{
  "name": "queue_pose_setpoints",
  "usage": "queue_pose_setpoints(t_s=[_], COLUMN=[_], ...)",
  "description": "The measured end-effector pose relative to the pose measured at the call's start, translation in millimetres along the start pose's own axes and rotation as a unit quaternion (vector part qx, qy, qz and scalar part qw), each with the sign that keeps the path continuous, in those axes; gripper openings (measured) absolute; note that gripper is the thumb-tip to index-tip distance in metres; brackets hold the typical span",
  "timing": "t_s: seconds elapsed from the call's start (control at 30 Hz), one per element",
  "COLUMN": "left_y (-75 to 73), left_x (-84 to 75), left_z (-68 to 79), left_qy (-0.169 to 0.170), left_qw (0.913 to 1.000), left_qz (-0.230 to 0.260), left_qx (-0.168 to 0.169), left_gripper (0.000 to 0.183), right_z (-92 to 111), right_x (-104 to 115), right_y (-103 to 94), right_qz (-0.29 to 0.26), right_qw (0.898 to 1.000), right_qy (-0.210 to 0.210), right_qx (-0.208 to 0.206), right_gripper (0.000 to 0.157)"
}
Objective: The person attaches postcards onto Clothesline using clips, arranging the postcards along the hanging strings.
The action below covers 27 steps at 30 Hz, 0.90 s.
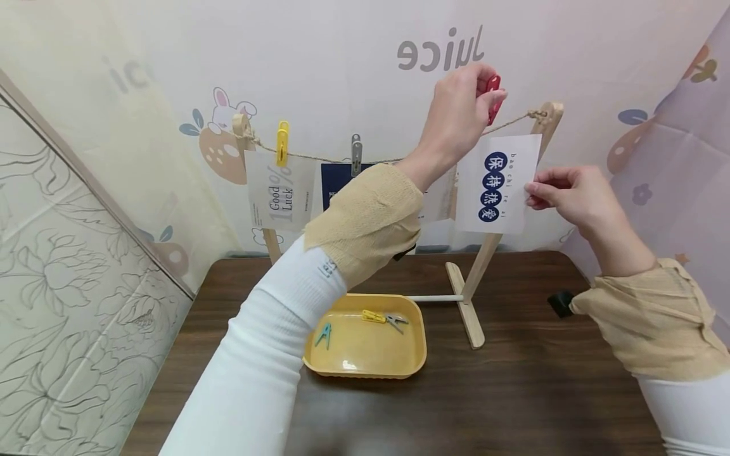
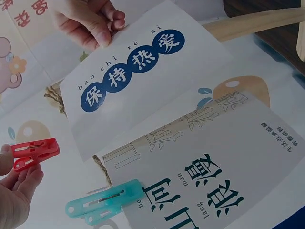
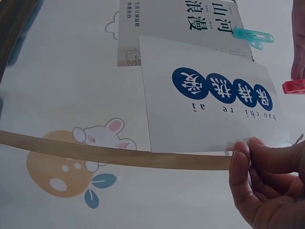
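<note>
Between thumb and fingers my left hand (image 1: pixel 459 107) pinches a red clothespin (image 1: pixel 493 100), held above the twine near its right end. My right hand (image 1: pixel 576 193) pinches the right edge of a white card (image 1: pixel 470 190) with blue circles and white characters. The card's upper edge is at the twine (image 1: pixel 507 125). In the left wrist view a teal clothespin (image 2: pixel 105 201) clips another card (image 2: pixel 190 167) with green characters, beside the white one. That clothespin is hidden behind my left arm in the head view.
A yellow clothespin (image 1: pixel 282 144) and a grey clothespin (image 1: pixel 356 155) hold further cards on the twine. The wooden stand (image 1: pixel 479 269) rises from the brown table (image 1: pixel 513 392). A yellow tray (image 1: pixel 365 373) contains several clothespins, partly behind my left sleeve.
</note>
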<state>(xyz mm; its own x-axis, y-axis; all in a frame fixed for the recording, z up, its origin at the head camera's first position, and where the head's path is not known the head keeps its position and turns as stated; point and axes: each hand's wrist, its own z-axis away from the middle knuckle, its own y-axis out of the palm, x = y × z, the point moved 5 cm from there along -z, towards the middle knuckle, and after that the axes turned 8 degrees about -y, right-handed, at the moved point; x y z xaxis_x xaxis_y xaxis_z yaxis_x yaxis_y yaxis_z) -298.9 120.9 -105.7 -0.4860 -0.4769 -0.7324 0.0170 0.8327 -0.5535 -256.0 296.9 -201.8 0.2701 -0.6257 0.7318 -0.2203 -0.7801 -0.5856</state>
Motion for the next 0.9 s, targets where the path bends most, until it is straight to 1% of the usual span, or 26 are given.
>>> queue_pose_setpoints(t_s=[0.03,0.1,0.17,0.3,0.37,0.5,0.57,0.73,0.9], left_y=[1.0,3.0,4.4,6.5,7.1,7.5,7.8,8.9,10.1], left_x=[0.1,0.5,1.0,2.3,3.0,5.4,7.0,10.9,15.6], left_z=[-1.6,-4.1,-6.3,-9.7,-10.9,-12.0,-12.5,-15.1,-18.0], left_qy=[-0.006,-0.018,-0.026,-0.042,-0.046,-0.045,-0.045,-0.053,-0.06], left_qw=[1.0,0.9998,0.9996,0.9986,0.9981,0.9971,0.9965,0.9945,0.9922], left_qz=[0.003,0.01,0.013,0.027,0.035,0.051,0.058,0.072,0.082], left_qx=[-0.001,-0.003,-0.008,-0.015,-0.02,-0.034,-0.04,-0.055,-0.072], left_gripper=[0.022,0.022,0.022,0.022,0.021,0.02,0.019,0.016,0.014], right_z=[-0.4,-1.4,-2.1,-3.2,-3.6,-4.5,-5.0,-6.2,-7.5], right_x=[-0.2,-0.5,-0.8,-1.8,-2.2,-2.2,-2.0,-2.1,-2.1], right_y=[-0.2,0.1,0.3,0.4,0.2,0.2,0.3,-0.3,0.3], right_qz=[0.001,0.009,0.007,0.001,0.003,0.008,0.002,-0.018,-0.021], right_qw=[1.0,1.0,1.0,1.0,1.0,1.0,1.0,1.0,1.0], right_qy=[0.0,0.002,0.003,0.004,0.004,0.004,0.003,0.002,0.002], right_qx=[0.0,0.002,0.002,0.003,0.002,0.005,0.004,-0.004,-0.005], right_gripper=[0.014,0.021,0.023,0.019,0.02,0.025,0.022,0.01,0.01])
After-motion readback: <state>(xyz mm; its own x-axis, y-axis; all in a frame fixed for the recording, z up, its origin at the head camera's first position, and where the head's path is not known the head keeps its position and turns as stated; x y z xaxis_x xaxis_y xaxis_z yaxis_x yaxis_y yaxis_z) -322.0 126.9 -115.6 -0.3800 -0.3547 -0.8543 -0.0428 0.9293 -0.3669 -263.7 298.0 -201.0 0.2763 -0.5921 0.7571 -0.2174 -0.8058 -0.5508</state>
